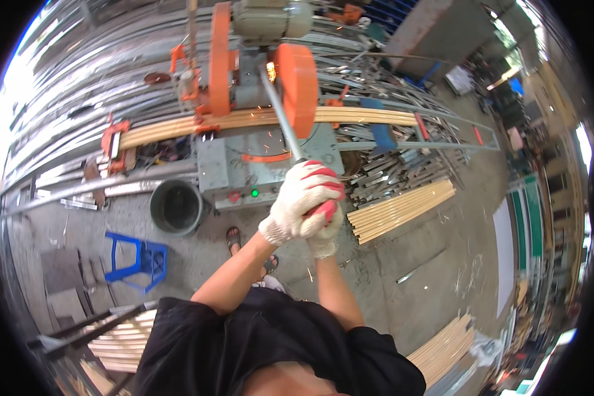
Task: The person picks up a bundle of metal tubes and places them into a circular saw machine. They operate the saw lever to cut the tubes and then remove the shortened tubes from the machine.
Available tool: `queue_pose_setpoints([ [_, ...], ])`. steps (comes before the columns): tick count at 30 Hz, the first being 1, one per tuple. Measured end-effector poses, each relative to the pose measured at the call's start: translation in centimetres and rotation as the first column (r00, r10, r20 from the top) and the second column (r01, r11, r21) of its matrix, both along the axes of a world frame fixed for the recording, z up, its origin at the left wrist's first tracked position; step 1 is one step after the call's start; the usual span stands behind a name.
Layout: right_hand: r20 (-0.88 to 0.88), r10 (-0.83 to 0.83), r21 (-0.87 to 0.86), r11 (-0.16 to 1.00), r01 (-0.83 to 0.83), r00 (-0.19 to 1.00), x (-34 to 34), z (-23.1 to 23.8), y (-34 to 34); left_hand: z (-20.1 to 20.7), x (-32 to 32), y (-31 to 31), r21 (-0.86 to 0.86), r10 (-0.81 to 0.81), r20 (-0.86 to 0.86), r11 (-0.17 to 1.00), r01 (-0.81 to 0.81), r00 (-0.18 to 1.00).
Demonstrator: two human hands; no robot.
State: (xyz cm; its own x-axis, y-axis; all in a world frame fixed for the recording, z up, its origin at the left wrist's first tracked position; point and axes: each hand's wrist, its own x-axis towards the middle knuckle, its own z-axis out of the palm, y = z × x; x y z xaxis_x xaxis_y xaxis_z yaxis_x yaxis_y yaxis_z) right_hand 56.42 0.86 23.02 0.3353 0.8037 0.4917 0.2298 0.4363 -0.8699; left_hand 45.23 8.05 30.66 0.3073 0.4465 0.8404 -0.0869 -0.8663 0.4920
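Note:
My left hand [301,198], in a white knit work glove with a red palm, is closed round the end of the grey lever [283,117] of a cut-off saw. My right hand [325,241], gloved alike, is pressed close under and beside it, its fingers closed and partly hidden; both appear to grip the handle. The lever runs up between the saw's orange guard [297,89] and its orange belt cover [220,59]. Sparks glow beside the guard. Several long gold-coloured tubes [162,133] lie across the saw table [221,168], passing under the guard; the blade is hidden.
A dark bucket [177,208] and a blue plastic stool [138,261] stand to the left. Cut gold tubes [402,210] lie on the floor at right, with more tubes [445,346] nearer me. Metal lengths [59,115] are heaped behind the saw. A green light [255,193] glows on its front.

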Motion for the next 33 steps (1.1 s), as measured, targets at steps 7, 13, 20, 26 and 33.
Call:
queue_pose_setpoints([
  [7,-0.028,0.078,-0.041,0.996,-0.079,0.997,0.2,-2.4,-1.0,-1.3,-0.9,-1.0,-0.045,0.010,0.013,0.999,-0.009,1.000],
  [13,-0.096,0.088,-0.089,0.991,-0.097,0.992,0.5,-3.3,-1.4,-1.7,-1.0,-1.1,-0.042,-0.023,0.034,0.999,0.024,0.999],
  [20,-0.330,0.033,-0.172,0.981,-0.094,0.944,0.8,-5.0,-2.4,-2.8,-1.3,-1.2,-0.080,-0.049,0.033,0.995,0.052,0.998],
  [26,-0.354,-0.082,-0.333,0.942,-0.044,0.932,4.0,-9.3,-3.4,-3.4,-1.0,-1.4,-0.117,-0.085,0.033,0.989,0.089,0.996],
  [33,0.050,0.036,-0.282,0.959,-0.020,0.998,0.5,-1.9,-2.9,-5.6,-2.4,-1.4,-0.174,-0.171,-0.024,0.971,0.164,0.985],
])
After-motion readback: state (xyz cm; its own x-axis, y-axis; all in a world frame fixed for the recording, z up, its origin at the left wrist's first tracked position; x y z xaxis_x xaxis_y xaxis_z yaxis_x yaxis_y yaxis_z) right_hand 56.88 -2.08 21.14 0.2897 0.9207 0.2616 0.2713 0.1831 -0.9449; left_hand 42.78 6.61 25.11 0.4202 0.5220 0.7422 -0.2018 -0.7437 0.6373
